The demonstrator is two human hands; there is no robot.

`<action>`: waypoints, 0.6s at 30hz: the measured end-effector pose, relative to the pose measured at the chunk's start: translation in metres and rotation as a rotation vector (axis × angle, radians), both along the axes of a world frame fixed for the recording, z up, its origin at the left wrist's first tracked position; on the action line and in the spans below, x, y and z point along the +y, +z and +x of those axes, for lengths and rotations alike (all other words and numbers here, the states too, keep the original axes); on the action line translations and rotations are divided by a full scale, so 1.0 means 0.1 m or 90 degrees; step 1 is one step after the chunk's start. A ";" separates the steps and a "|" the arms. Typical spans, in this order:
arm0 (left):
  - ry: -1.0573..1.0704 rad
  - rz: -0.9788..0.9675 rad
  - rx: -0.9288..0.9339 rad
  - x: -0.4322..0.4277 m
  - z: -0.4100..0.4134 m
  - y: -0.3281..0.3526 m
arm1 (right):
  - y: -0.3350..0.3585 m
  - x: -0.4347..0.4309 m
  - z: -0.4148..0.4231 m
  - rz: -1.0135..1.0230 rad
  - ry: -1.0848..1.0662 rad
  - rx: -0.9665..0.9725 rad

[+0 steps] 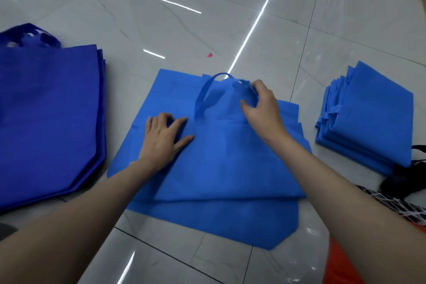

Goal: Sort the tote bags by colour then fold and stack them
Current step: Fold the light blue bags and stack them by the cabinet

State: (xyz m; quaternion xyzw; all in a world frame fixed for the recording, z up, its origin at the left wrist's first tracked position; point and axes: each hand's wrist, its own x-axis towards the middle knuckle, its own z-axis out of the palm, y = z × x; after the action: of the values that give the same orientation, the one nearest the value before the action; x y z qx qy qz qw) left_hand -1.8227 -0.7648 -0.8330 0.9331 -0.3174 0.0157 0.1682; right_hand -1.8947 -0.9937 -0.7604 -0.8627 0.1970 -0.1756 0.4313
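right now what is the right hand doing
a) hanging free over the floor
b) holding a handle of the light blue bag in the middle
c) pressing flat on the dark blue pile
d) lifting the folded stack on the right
B: the right hand curls its fingers round the handle of the light blue bag in the middle, while the left hand rests flat on that bag.

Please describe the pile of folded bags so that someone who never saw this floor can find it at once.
On the glossy grey tile floor, a light blue bag lies spread flat in the middle. To its right sits the folded stack. It is the same light blue but compact and layered, unlike the flat, darker blue bags on the left.
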 end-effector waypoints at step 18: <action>0.190 0.176 0.221 0.15 -0.57 0.44 | -0.66 0.55 -1.52 -0.450 0.135 0.256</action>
State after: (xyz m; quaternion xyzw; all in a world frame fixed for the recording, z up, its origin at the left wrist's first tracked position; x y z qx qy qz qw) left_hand -1.8795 -0.7500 -0.7887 0.9724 -0.1419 -0.1637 0.0870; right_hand -2.0462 -0.9389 -0.8262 -0.9902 0.1149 -0.0155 0.0774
